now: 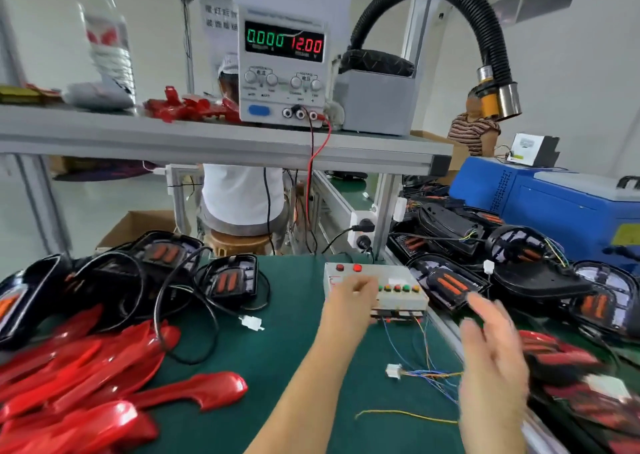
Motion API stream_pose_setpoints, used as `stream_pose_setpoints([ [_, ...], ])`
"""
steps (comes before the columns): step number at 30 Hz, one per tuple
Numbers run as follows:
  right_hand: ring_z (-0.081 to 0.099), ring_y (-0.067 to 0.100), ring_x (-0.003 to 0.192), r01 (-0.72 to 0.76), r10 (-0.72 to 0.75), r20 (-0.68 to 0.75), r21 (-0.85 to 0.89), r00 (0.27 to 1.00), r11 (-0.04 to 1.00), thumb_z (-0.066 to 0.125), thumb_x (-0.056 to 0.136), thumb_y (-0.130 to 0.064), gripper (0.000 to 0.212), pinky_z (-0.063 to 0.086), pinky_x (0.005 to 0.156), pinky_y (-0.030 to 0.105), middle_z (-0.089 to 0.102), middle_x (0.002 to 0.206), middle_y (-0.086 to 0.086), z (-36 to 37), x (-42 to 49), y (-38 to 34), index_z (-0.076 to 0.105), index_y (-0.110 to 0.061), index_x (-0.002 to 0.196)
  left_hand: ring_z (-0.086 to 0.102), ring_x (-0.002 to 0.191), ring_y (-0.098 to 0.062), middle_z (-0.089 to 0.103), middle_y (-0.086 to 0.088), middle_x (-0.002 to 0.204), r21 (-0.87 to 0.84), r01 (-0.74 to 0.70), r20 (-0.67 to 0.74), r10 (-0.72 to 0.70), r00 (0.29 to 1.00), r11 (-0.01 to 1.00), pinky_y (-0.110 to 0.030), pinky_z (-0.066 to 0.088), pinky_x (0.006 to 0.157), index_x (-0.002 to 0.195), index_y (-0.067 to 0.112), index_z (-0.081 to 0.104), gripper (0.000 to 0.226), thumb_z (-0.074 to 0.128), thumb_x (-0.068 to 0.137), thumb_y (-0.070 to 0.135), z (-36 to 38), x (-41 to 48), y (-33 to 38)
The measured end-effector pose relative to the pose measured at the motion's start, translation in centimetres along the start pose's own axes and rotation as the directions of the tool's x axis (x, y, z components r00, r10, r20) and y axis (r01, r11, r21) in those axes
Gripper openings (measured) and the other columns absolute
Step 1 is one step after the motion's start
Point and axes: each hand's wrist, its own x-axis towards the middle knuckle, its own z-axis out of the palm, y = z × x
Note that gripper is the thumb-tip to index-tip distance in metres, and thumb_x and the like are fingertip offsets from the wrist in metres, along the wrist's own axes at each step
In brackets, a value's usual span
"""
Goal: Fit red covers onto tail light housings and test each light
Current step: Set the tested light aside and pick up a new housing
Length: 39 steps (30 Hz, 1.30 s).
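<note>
Bench supply, white box with four knobs [284, 69], on the grey upper shelf [207, 138]. Display reads green "0.000" and red "12.00". Knob labels and the paper sign behind are too blurred to read.

Left hand [353, 291] rests on the grey metal test box with a row of small red, green and yellow buttons [398, 292]. Its fingers are bent and hidden behind the knuckles, so I cannot tell whether it presses or grips anything.

Right hand [491, 356] hangs above the green bench mat [277, 349], fingers spread and holding nothing (motion-blurred).

Glossy red plastic covers [69, 384] lie piled at lower left of the mat. Black tail light housings with orange inserts [225, 280] sit behind that pile, with more at right beside the box. No cover is in either hand.

White plug on thin coloured wires [393, 372] lies on the mat between the hands.
</note>
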Motion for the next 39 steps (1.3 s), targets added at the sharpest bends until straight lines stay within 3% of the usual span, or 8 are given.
stream_pose_setpoints([
  [4,0.041,0.012,0.133,-0.236,0.25,0.453,-0.087,0.856,0.968,0.059,0.094,-0.008,0.031,0.028,0.115,0.036,0.055,0.129,-0.012,8.0,-5.0,-0.3,0.063,-0.039,0.1,0.05,0.073,-0.021,0.058,0.0,0.083,0.316,-0.084,-0.396,0.212,0.894,0.945,-0.03,0.042,0.067,0.08,0.019,0.064,0.019,0.051,0.094,0.018,-10.2,-0.1,-0.7],
  [9,0.033,0.008,0.136,-0.27,0.346,0.695,-0.222,0.63,0.937,0.057,0.096,-0.018,0.019,0.025,0.115,0.03,0.051,0.124,-0.018,12.7,-8.4,-0.5,0.061,-0.036,0.103,0.039,0.118,-0.031,0.047,-0.009,0.128,0.588,0.173,-0.696,0.385,0.606,0.79,-0.042,0.036,0.096,0.117,0.015,0.063,0.026,0.051,0.095,0.022,-20.2,0.4,-0.9],
  [14,0.034,0.005,0.134,-0.236,0.376,0.745,-0.293,0.551,0.927,0.055,0.097,-0.022,0.017,0.026,0.115,0.028,0.049,0.126,-0.018,14.5,-9.1,-0.5,0.059,-0.036,0.107,0.035,0.127,-0.032,0.048,-0.011,0.136,0.747,0.481,-0.651,0.364,0.666,0.458,-0.045,0.029,0.102,0.13,0.011,0.052,0.045,0.034,0.1,0.038,-26.2,2.1,-0.3],
  [20,0.038,-0.001,0.123,-0.21,0.397,0.746,-0.337,0.535,0.918,0.055,0.096,-0.024,0.019,0.028,0.1,0.016,0.051,0.117,-0.027,14.1,-9.2,0.6,0.058,-0.041,0.105,0.055,0.111,-0.031,0.061,-0.012,0.118,0.705,0.636,-0.696,0.13,0.707,0.314,-0.044,0.032,0.101,0.122,0.01,0.061,0.06,0.027,0.098,0.053,-29.5,4.4,0.2],
  [23,0.04,-0.005,0.12,-0.192,0.396,0.743,-0.35,0.539,0.917,0.054,0.097,-0.026,0.019,0.028,0.098,0.014,0.052,0.115,-0.029,14.0,-9.2,1.1,0.057,-0.043,0.106,0.057,0.089,-0.027,0.065,-0.006,0.088,0.687,0.655,-0.702,0.055,0.71,0.315,-0.041,0.03,0.098,0.102,0.012,0.067,0.053,0.031,0.098,0.051,-29.7,4.8,0.4],
  [29,0.042,-0.009,0.116,-0.21,0.412,0.738,-0.357,0.534,0.91,0.054,0.096,-0.027,0.02,0.03,0.097,0.014,0.053,0.116,-0.028,14.0,-9.5,1.4,0.057,-0.044,0.106,0.047,0.12,-0.033,0.063,-0.014,0.117,0.687,0.655,-0.713,0.12,0.691,0.314,-0.041,0.037,0.096,0.111,0.009,0.064,0.051,0.047,0.089,0.052,-29.6,4.8,0.3],
  [34,0.046,-0.003,0.116,-0.218,0.424,0.726,-0.366,0.542,0.905,0.054,0.096,-0.027,0.018,0.035,0.103,0.02,0.056,0.118,-0.025,13.8,-9.5,1.3,0.058,-0.043,0.105,0.059,0.1,-0.037,0.063,-0.017,0.108,0.601,0.583,-0.73,0.078,0.679,0.546,-0.039,0.046,0.081,0.12,0.005,0.052,0.04,0.05,0.09,0.031,-29.7,4.6,1.1],
  [39,0.047,-0.002,0.118,-0.239,0.439,0.717,-0.369,0.541,0.898,0.054,0.096,-0.028,0.018,0.035,0.105,0.022,0.055,0.119,-0.024,13.8,-9.4,1.0,0.06,-0.04,0.107,0.049,0.076,-0.032,0.058,-0.021,0.097,0.457,0.425,-0.757,0.091,0.647,0.781,-0.035,0.037,0.059,0.12,-0.001,0.042,0.034,0.041,0.09,0.017,-29.7,4.2,2.4],
])
